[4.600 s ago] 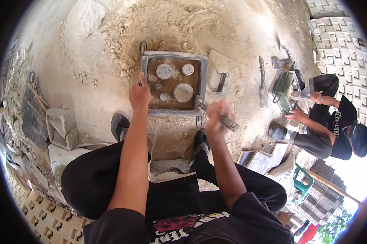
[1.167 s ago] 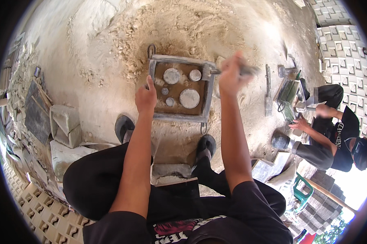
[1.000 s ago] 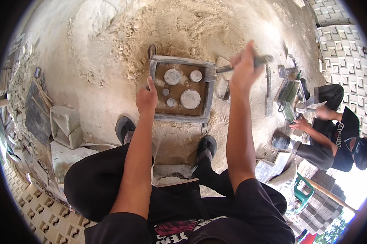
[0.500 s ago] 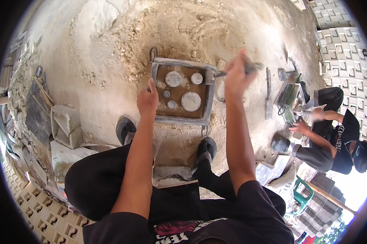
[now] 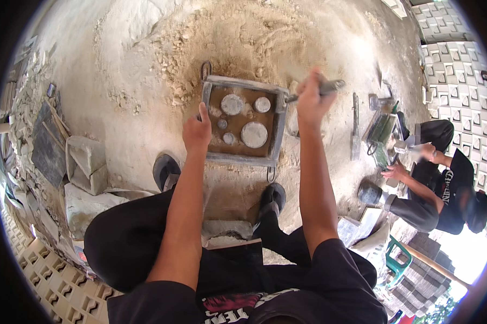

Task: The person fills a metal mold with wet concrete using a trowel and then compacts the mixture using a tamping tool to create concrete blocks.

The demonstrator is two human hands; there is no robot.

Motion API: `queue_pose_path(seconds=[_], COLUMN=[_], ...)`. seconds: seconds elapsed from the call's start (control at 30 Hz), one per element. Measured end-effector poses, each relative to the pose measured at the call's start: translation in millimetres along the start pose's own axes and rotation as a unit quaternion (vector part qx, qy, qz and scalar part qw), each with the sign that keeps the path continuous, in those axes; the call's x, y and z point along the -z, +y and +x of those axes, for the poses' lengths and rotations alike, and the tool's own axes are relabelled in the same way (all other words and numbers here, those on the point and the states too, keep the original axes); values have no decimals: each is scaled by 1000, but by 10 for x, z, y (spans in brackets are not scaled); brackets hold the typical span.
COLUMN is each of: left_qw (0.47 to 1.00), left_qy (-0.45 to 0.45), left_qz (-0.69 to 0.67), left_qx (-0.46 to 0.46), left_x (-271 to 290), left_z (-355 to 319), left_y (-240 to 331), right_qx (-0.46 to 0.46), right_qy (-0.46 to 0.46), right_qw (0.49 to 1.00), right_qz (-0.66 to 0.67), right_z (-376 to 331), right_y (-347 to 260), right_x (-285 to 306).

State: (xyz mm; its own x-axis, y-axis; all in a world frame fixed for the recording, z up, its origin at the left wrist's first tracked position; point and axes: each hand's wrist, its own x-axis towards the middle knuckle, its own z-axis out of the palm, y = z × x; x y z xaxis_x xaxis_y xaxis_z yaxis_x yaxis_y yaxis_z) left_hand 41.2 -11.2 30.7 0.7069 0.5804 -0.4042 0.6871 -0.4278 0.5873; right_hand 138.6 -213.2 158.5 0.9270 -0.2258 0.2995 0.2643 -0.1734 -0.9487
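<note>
A square grey mold frame lies on the dusty ground in front of me, with a wire loop at two of its corners. Inside it are a brown, sandy-looking bed and several round pale discs of different sizes, the largest disc at the lower right. My left hand grips the frame's left wall, thumb on top. My right hand, slightly blurred, is closed around a hammer-like hand tool with a thick grey handle and thin dark neck. Its squarish end is at the frame's upper right wall.
Loose rubble lies beyond the frame. Cut stone blocks and a dark slab stand at left. A co-worker sits at right with another mold, near a long bar. A green plastic chair stands lower right.
The tool and my right hand have shifted only slightly. My left hand keeps its grip on the mold frame. The co-worker's hand and tool have moved beside the other mold.
</note>
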Motion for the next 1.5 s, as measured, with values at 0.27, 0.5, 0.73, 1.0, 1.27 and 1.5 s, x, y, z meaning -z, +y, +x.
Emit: queue_pose_path(seconds=[0.27, 0.5, 0.73, 1.0, 1.27, 1.5], left_qw=[999, 1000, 999, 1000, 999, 1000], left_qy=[-33, -16, -24, -10, -25, -27], left_qz=[-1, 8, 10, 8, 27, 4], left_qx=[11, 8, 20, 14, 16, 11], left_x=[6, 4, 49, 23, 45, 24], left_z=[42, 24, 58, 9, 52, 41], left_y=[-71, -26, -45, -61, -39, -44], right_qx=[2, 31, 26, 96, 78, -3], right_qy=[-216, -322, 2, -33, -48, -60], right_qw=[960, 946, 988, 984, 989, 986], right_qz=[176, 8, 150, 148, 117, 155], right_z=[119, 151, -119, -180, -142, 92], right_y=[-456, -433, -471, -377, -376, -341], right_x=[91, -90, -127, 4, -92, -91])
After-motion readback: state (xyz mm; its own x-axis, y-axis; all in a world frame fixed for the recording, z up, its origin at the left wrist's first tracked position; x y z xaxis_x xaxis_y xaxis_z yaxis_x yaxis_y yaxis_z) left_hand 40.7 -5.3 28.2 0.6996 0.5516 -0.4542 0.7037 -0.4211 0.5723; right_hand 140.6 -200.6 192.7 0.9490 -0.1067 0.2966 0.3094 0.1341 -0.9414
